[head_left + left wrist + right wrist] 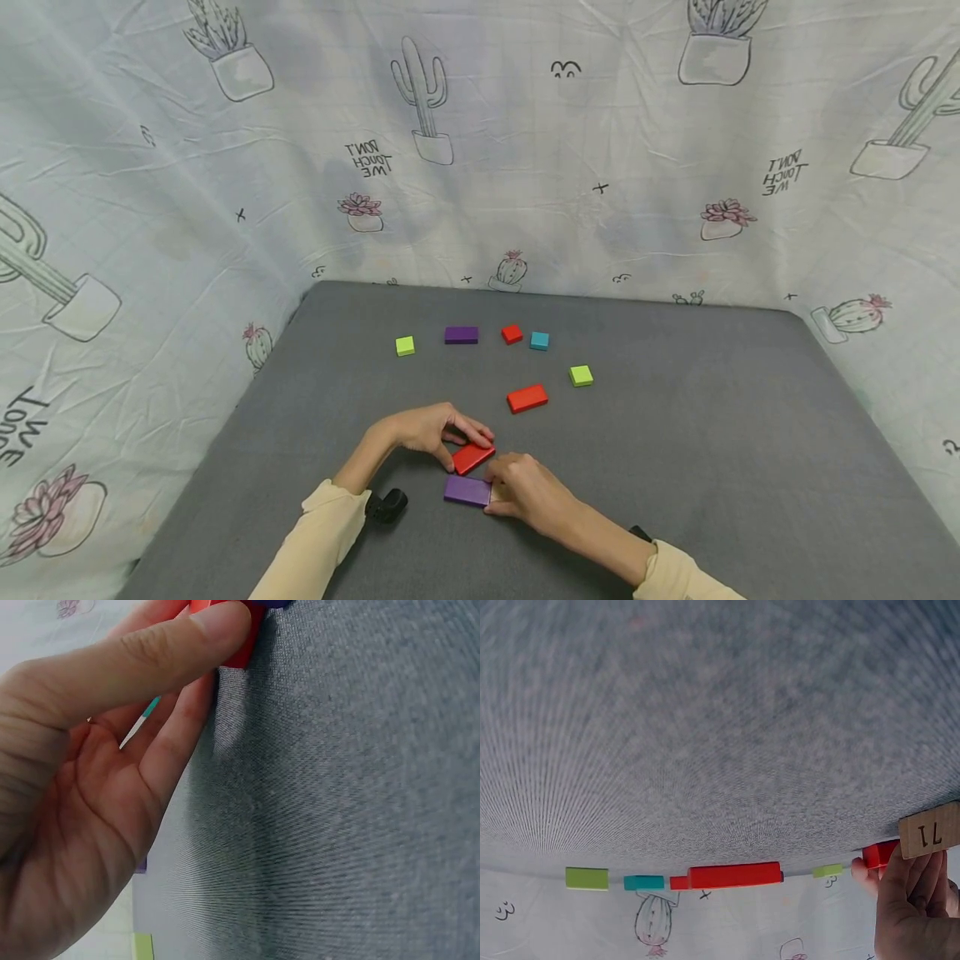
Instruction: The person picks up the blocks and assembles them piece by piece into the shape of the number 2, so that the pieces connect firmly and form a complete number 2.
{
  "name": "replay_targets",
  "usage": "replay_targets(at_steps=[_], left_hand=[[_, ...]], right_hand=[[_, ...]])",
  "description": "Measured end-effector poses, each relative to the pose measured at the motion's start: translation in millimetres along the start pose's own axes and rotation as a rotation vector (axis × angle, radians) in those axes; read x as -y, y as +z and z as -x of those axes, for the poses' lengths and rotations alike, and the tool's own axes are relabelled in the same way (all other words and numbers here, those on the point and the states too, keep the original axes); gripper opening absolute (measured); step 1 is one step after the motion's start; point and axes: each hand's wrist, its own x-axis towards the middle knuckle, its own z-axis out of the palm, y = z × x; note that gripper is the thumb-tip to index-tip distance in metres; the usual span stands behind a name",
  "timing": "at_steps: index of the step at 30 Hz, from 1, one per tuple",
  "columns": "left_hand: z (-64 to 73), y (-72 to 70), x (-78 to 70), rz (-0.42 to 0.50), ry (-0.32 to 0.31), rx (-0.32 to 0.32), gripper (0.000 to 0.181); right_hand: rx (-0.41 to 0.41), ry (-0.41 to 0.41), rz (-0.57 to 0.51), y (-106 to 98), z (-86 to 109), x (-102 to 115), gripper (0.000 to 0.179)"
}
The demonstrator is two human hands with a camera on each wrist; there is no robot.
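My left hand (pixel 435 432) pinches a red rectangular block (pixel 472 458) between thumb and fingers, close over the grey surface; the left wrist view shows the thumb on the near end of it. Just below it in the head view lies a purple rectangular block (pixel 467 490), its corner also peeking in at the top of the left wrist view. At the purple block's right end, my right hand (pixel 528 493) grips a bare wooden block (pixel 930 829) with dark digits on its face. My fingers cover most of that wooden block in the head view.
Farther back lie another red block (pixel 527 398), two lime green blocks, one right (pixel 581 376) and one left (pixel 405 346), a purple block (pixel 461 335), a small red block (pixel 512 334) and a blue block (pixel 539 341). A patterned cloth (pixel 525 167) hangs behind the grey table (pixel 712 433).
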Motion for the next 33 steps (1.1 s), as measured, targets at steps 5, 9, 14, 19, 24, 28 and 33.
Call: replay_targets(at_steps=[5, 9, 14, 19, 24, 28, 33], left_hand=[[6.2, 2.9, -5.5, -0.026, -0.025, -0.019, 0.065], [15.1, 7.2, -12.0, -0.107, -0.009, -0.086, 0.054], [24.9, 24.1, -18.8, -0.430, 0.009, -0.250, 0.034], [30.4, 43.5, -21.3, -0.672, 0.022, -0.352, 0.031], [33.7, 54.5, -21.2, -0.674, 0.054, -0.394, 0.026], [34.6, 60.1, -19.4, -0.661, 0.059, -0.436, 0.025], [36.7, 64.7, -17.9, -0.659, 0.090, -0.486, 0.023]], right_hand=[[-0.002, -0.001, 0.003, 0.2, -0.2, 0.0, 0.027], [0.001, 0.002, 0.008, 0.6, -0.2, 0.0, 0.027], [0.016, 0.013, 0.007, 0.0, -0.6, 0.1, 0.026], [0.013, 0.022, 0.013, -0.7, -1.2, 0.4, 0.026], [0.004, 0.014, 0.026, -0.1, -1.0, 0.6, 0.027], [0.001, 0.014, 0.032, -0.2, -0.9, 0.4, 0.027], [0.015, 0.029, 0.017, -1.3, -2.2, 0.5, 0.027]])
